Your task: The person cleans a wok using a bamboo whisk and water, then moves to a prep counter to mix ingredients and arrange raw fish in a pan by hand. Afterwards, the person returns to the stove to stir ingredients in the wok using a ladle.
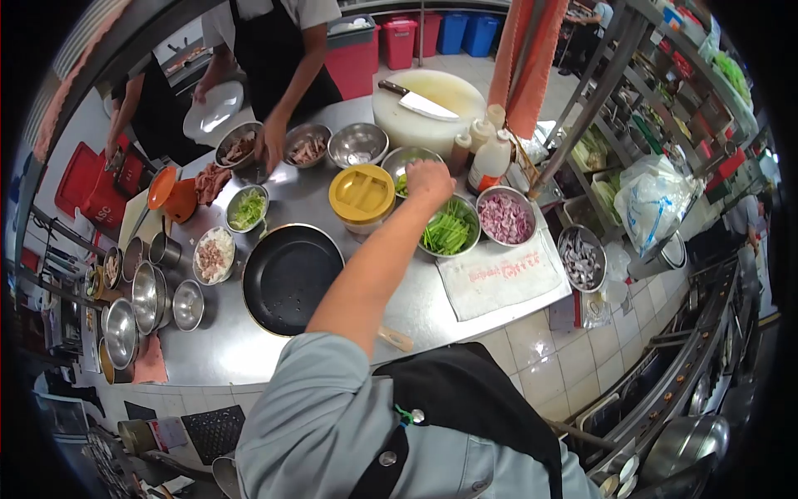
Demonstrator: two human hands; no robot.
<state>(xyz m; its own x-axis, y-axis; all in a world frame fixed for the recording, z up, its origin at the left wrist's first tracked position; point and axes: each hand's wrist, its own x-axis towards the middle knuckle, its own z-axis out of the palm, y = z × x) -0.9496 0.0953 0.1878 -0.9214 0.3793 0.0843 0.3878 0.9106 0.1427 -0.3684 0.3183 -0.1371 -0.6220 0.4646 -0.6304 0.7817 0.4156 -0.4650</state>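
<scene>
My left hand [431, 181] reaches across the table to a metal bowl [409, 156] with some green pieces showing at its edge. Its fingers are curled closed at the bowl's near side, and what they hold is hidden. Right below the hand is a bowl of cut green vegetables [450, 229]. Beside that stands a bowl of chopped red onion [505, 218]. A tub with a yellow lid [362, 191] sits left of my forearm. The black frying pan [293, 279] lies further left, its wooden handle [396, 338] emerging beyond my arm. My right hand is out of view.
Across the table a co-worker's hand [271, 146] is over metal bowls of meat; the other holds a white plate [214, 111]. A knife [420, 101] rests on the round chopping block [391, 90]. Squeeze bottles [490, 160] and a cloth [500, 277] are at right.
</scene>
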